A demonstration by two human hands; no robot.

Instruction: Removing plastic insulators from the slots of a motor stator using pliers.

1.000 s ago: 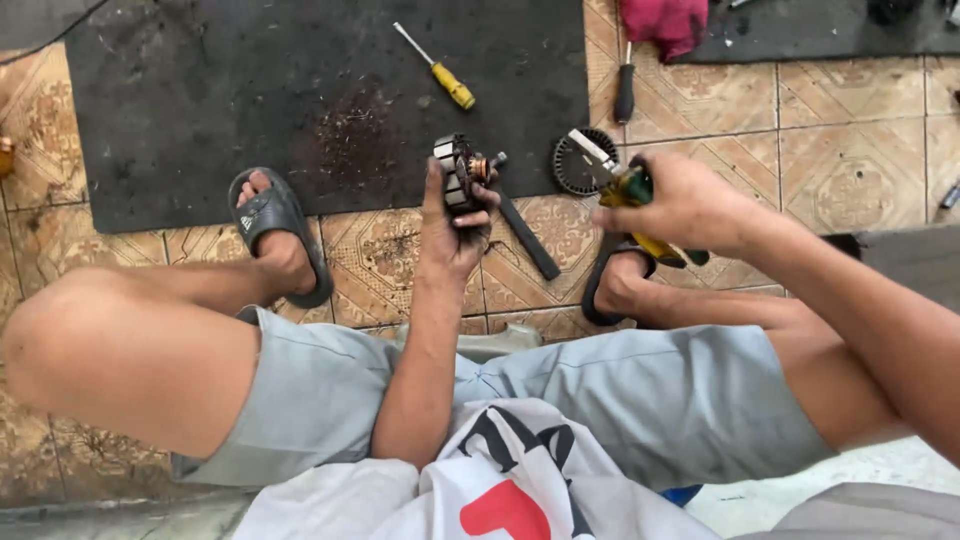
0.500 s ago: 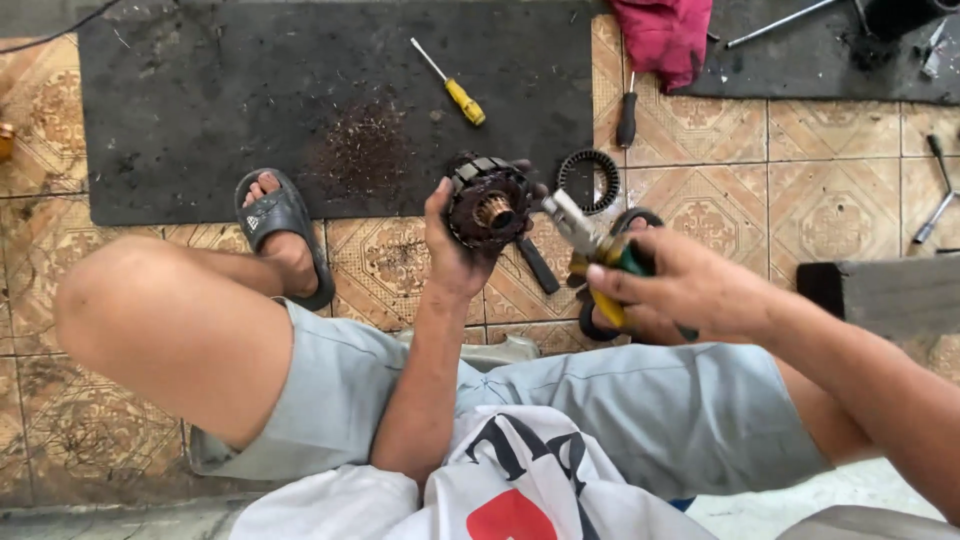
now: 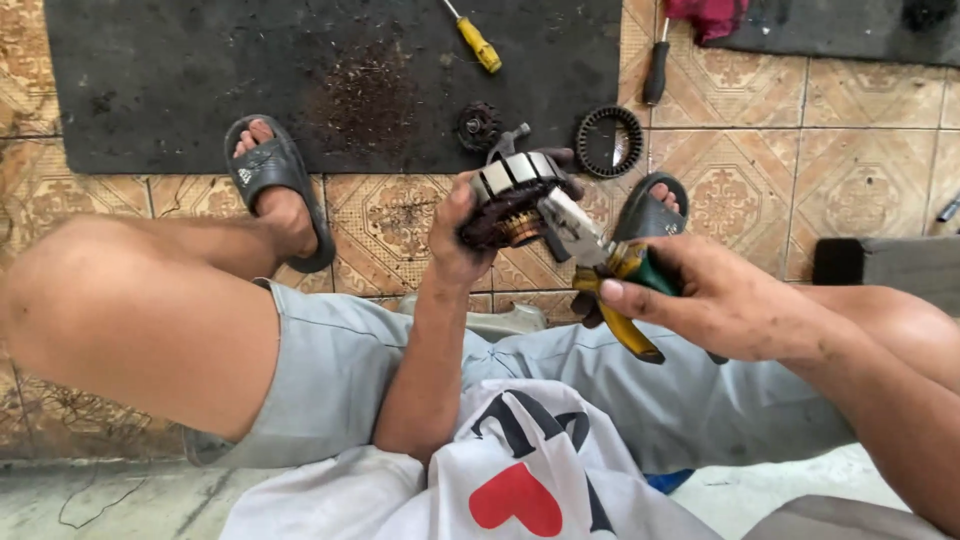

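While we sit over the tiled floor, we count one black mat (image 3: 200, 80), two screwdrivers, yellow-handled (image 3: 478, 43) and black-handled (image 3: 654, 72), one small gear (image 3: 478, 126), one toothed ring (image 3: 609, 141) and one red cloth (image 3: 708, 17) far off. Our left hand (image 3: 457, 235) rises, forearm upright, fingers wrapped round one motor stator (image 3: 515, 195) at centre. Our right hand (image 3: 715, 300) reaches in from the right, fingers closed on one pair of pliers (image 3: 600, 262) touching the stator.

Pliers' tips (image 3: 548, 203) perhaps buried in the motor stator (image 3: 512, 195); red cloth (image 3: 708, 16) cropped.
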